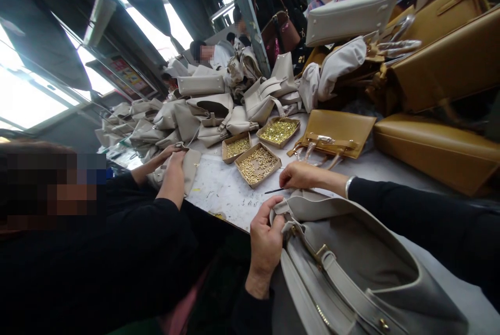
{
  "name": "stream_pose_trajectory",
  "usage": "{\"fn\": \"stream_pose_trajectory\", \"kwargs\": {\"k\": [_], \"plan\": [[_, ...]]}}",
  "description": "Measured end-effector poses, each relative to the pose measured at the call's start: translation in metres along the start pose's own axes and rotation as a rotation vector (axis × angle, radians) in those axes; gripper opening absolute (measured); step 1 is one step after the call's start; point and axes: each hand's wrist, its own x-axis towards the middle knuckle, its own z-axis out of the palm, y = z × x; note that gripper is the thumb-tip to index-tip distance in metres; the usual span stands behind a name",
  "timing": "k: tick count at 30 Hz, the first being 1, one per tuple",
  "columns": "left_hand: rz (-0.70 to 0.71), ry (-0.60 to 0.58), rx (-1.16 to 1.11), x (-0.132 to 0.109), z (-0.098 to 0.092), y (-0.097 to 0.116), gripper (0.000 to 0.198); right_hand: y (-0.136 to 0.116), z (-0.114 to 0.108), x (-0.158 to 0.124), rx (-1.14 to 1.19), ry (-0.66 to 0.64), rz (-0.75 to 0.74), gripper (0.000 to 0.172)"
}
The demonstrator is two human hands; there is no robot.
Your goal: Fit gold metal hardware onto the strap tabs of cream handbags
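A light-grey handbag (359, 236) lies tilted in front of me, its mouth gaping and its strap with a gold buckle towards me. My left hand (265, 244) is closed on the bag's upper left corner, thumb over the edge. Beyond the bag, my right hand (299, 175) has its fingers pinched round one end of a thin dark rod-like tool (274, 190), low over the table; its exact kind I cannot make out. Just past this hand sits a cardboard tray of small gold studs (258, 164).
Two more trays of gold pieces, a left tray (236, 147) and a rear tray (278, 132), stand on the white table (219, 178). Tan handbags (339, 132) crowd the right; grey bags (211, 116) pile behind. At left a co-worker (117, 251) handles another grey bag (191, 171).
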Motion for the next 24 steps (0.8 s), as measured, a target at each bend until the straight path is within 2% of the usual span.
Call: {"fn": "stream_pose_trajectory", "kwargs": {"k": [5,9,13,15,19,24], "plan": [[0.025,0.014,-0.002,0.000,-0.001,0.001,0.035,-0.020,-0.008,-0.014,0.091,0.021,-0.081,0.022],[0.037,0.010,-0.011,-0.002,0.001,0.003,0.033,-0.038,-0.030,-0.043,0.189,-0.136,-0.078,0.027],[0.003,-0.007,-0.048,-0.003,0.004,0.004,0.035,-0.059,-0.044,-0.074,0.115,-0.274,-0.040,0.025],[-0.014,-0.009,-0.049,-0.004,0.005,0.005,0.037,-0.069,-0.041,-0.086,0.015,-0.227,-0.034,0.023],[0.036,-0.013,0.029,-0.006,0.003,0.009,0.032,-0.077,-0.022,-0.097,-0.262,0.032,-0.091,0.011],[0.064,0.009,0.101,-0.010,0.003,0.015,0.030,-0.074,0.002,-0.098,-0.234,0.187,-0.067,0.006]]}}
